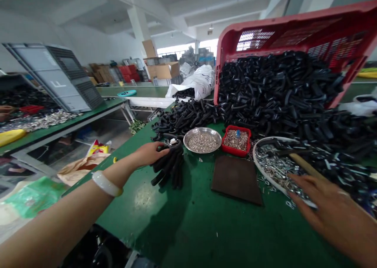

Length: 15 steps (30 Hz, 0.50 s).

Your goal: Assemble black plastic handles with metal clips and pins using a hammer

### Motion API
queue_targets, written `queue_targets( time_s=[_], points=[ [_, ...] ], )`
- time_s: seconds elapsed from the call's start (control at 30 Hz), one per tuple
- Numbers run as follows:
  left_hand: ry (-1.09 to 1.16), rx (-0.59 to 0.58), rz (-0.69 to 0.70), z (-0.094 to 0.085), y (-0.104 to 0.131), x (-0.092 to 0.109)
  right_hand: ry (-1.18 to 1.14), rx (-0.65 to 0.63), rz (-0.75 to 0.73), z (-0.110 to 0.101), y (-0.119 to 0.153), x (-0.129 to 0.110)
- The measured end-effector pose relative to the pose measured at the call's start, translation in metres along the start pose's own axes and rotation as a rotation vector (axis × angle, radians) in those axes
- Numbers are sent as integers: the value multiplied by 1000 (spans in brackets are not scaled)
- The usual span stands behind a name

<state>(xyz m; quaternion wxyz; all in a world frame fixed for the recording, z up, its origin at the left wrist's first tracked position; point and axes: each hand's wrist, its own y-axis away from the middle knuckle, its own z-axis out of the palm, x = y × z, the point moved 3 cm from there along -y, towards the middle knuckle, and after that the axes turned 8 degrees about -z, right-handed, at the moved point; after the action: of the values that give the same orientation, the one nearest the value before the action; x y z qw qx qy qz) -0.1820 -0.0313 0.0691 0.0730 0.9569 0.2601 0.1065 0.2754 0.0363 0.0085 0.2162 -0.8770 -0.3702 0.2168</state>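
My left hand rests at the left end of a bundle of black curved parts, its fingers curled over one of them. My right hand is held with fingers apart at the near edge of a white round tray of small metal pieces. A wooden handle lies across that tray, just beyond the fingers. Between the hands a dark brown square pad lies on the green table. Behind it stand a metal dish of small parts and a red square tray holding small pins and a blue piece.
A large red crate lies tipped at the back right, black parts spilling out. A white sack lies behind. At left, a grey crate leans on another table with metal pieces. Bags sit on the floor at left.
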Motion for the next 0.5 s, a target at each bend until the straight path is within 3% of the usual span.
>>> queue_targets(
  time_s=[0.1, 0.2, 0.23, 0.27, 0.37, 0.43, 0.5],
  points=[
    [89, -96, 43, -6, -5, -9, -298, -269, -12, 39, -48, -77],
    [73, -56, -61, -15, -17, -29, -780, -497, 147, 94, -90, -132],
    [96, -96, -132, -12, -22, -38, -933, -563, 250, 113, -103, -145],
    [145, -186, -199, -6, -28, -46, -1057, -634, 359, 131, -114, -155],
    [394, -608, -294, 24, -38, -61, -1217, -794, 576, 172, -144, -177],
    [548, -823, -291, 43, -40, -65, -1267, -852, 623, 187, -157, -187],
    [679, -958, -290, 56, -40, -67, -1296, -884, 671, 194, -164, -194]
  ],
)
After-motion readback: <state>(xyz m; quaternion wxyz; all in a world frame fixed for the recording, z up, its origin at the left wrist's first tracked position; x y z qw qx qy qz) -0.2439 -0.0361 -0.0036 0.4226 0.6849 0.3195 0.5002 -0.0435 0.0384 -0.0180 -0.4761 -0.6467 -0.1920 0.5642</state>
